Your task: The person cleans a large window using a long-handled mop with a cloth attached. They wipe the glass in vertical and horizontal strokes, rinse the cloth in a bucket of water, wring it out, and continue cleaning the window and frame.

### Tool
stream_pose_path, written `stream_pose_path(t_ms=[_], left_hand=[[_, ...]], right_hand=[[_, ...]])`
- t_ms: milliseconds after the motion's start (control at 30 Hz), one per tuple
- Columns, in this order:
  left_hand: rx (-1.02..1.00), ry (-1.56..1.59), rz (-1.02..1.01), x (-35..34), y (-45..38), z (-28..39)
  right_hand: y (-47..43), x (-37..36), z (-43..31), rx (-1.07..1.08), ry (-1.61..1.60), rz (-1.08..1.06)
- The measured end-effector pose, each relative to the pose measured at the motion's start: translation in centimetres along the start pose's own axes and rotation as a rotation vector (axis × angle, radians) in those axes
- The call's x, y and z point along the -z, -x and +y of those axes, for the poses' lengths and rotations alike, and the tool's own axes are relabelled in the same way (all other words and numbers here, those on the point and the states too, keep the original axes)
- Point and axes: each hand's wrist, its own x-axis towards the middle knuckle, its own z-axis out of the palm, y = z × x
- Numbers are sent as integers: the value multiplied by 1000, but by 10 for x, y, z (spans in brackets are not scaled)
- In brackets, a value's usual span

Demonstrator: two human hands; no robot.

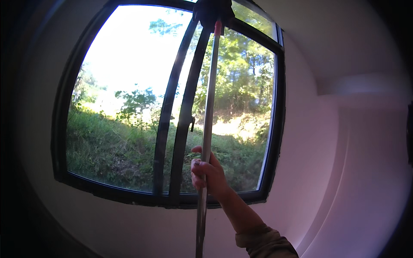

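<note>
My right hand (pixel 208 174) is closed around a long metal pole (pixel 209 106), which stands nearly upright in front of the window. At the pole's upper end is a red collar (pixel 217 28), and above it a dark head (pixel 213 13) lies over the top of the window frame; what kind of head it is cannot be told. The sliding window (pixel 176 161) has a dark frame and a small latch (pixel 192 124) left of the pole. The pole's lower end runs out of the picture. My left hand is out of view.
Pale walls (pixel 309 135) surround the window, and a recess or wall edge (pixel 342 161) shows at the right. Through the glass there are trees (pixel 238 71), a grassy slope (pixel 103 145) and bright sky. A dark object stands at the far right rim.
</note>
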Motion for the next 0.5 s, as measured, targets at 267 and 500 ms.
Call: stream_pose_path(t_ms=[267, 500], left_hand=[[209, 61, 257, -37, -49, 68], [139, -117, 250, -49, -64, 57]], right_hand=[[-35, 40, -35, 119, 123, 83], [-11, 68, -57, 102, 374, 457]])
